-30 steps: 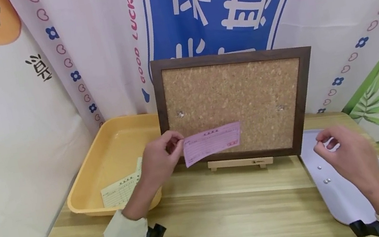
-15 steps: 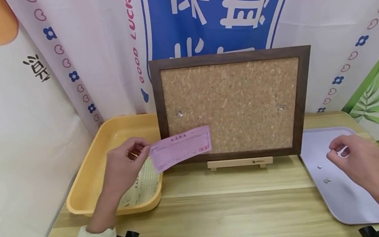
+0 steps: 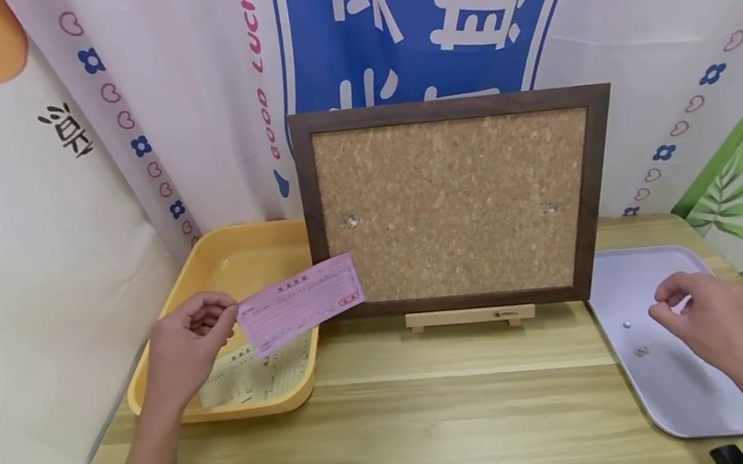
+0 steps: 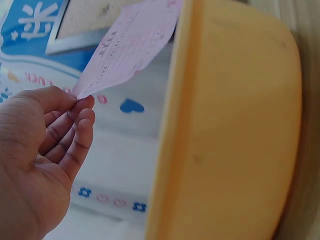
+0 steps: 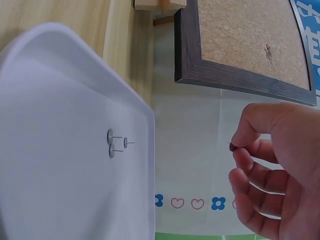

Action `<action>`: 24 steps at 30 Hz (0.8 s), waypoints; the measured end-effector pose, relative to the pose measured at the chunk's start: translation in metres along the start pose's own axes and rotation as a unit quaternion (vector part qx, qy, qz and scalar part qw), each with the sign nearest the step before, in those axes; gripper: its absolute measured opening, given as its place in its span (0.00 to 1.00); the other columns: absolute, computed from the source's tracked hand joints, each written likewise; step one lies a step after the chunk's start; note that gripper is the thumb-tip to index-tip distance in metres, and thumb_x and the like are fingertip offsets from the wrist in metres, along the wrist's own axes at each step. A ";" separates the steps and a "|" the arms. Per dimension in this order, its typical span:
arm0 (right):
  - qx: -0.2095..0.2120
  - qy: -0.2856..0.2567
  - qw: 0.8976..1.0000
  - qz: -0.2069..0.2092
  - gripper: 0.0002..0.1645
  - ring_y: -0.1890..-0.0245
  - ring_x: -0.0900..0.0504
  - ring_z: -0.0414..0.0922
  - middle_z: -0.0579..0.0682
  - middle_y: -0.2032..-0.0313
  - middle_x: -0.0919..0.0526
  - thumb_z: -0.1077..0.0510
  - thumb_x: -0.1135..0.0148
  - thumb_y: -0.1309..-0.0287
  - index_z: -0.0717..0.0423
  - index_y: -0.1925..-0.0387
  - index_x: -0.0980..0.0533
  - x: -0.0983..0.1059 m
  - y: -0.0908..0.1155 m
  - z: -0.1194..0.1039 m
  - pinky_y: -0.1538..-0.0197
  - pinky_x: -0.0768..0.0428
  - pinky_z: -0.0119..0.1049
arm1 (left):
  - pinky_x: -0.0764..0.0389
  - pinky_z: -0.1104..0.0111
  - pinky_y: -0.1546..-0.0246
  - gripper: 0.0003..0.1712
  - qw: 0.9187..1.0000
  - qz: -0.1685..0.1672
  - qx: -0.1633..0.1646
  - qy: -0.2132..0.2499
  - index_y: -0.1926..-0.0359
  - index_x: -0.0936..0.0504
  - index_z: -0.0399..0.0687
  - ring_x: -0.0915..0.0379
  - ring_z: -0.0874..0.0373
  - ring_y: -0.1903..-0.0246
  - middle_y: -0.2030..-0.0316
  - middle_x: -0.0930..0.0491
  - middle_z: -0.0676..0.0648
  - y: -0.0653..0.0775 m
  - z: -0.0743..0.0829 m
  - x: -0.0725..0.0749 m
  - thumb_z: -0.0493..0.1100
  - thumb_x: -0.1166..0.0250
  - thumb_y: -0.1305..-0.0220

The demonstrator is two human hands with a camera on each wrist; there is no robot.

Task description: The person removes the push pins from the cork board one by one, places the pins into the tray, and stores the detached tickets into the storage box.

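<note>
My left hand pinches one end of a pink printed paper slip between thumb and forefinger. The slip hangs out to the right over the yellow plastic tray, its far end overlapping the left edge of the cork board in the head view. Over the lavender tray, my right hand pinches a thumbtack, its thin pin just showing at the fingertips in the right wrist view. Three more thumbtacks lie points up on the lavender tray.
Pale green printed slips lie in the yellow tray. The dark-framed cork board leans on a small wooden stand, with a shiny spot near each side. A printed curtain hangs behind the wooden table.
My left hand has carried the pink slip leftward, from in front of the cork board to over the yellow tray. My right hand has shifted slightly right and down above the lavender tray.
</note>
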State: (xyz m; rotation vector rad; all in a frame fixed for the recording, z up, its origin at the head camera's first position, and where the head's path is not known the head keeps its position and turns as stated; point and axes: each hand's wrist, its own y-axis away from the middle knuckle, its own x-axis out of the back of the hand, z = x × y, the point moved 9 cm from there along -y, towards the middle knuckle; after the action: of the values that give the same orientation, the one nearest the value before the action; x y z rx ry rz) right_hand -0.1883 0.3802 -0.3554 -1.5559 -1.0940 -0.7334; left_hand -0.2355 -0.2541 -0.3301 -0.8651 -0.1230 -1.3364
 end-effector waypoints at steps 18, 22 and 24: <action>-0.024 -0.006 0.997 -0.073 0.06 0.77 0.24 0.44 0.51 0.72 0.15 0.57 0.28 0.47 0.53 0.71 0.19 -0.022 0.003 0.012 0.77 0.32 0.39 | 0.25 0.81 0.72 0.05 0.994 0.005 0.044 -0.102 0.60 0.15 0.37 0.23 0.59 0.71 0.68 0.16 0.42 0.006 -0.046 0.026 0.37 0.33 0.31; -0.023 -0.006 0.997 -0.078 0.06 0.77 0.25 0.44 0.52 0.72 0.15 0.59 0.28 0.47 0.54 0.72 0.19 -0.023 0.002 0.014 0.77 0.31 0.40 | 0.26 0.79 0.74 0.05 0.992 -0.006 0.051 -0.114 0.60 0.15 0.37 0.23 0.56 0.71 0.69 0.16 0.43 0.005 -0.052 0.025 0.37 0.32 0.31; -0.020 -0.006 0.997 -0.077 0.06 0.77 0.25 0.44 0.51 0.72 0.15 0.59 0.27 0.47 0.53 0.72 0.19 -0.024 0.002 0.015 0.77 0.31 0.40 | 0.26 0.78 0.75 0.05 0.991 -0.013 0.055 -0.120 0.60 0.15 0.38 0.24 0.54 0.71 0.69 0.16 0.43 0.005 -0.054 0.025 0.37 0.32 0.31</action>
State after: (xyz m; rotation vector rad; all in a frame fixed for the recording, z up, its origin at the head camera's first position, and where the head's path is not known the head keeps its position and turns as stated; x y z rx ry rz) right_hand -0.1974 0.3876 -0.3809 -1.5240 -1.2251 -0.8555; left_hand -0.2459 -0.3068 -0.3566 -0.9309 -0.3936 -1.2338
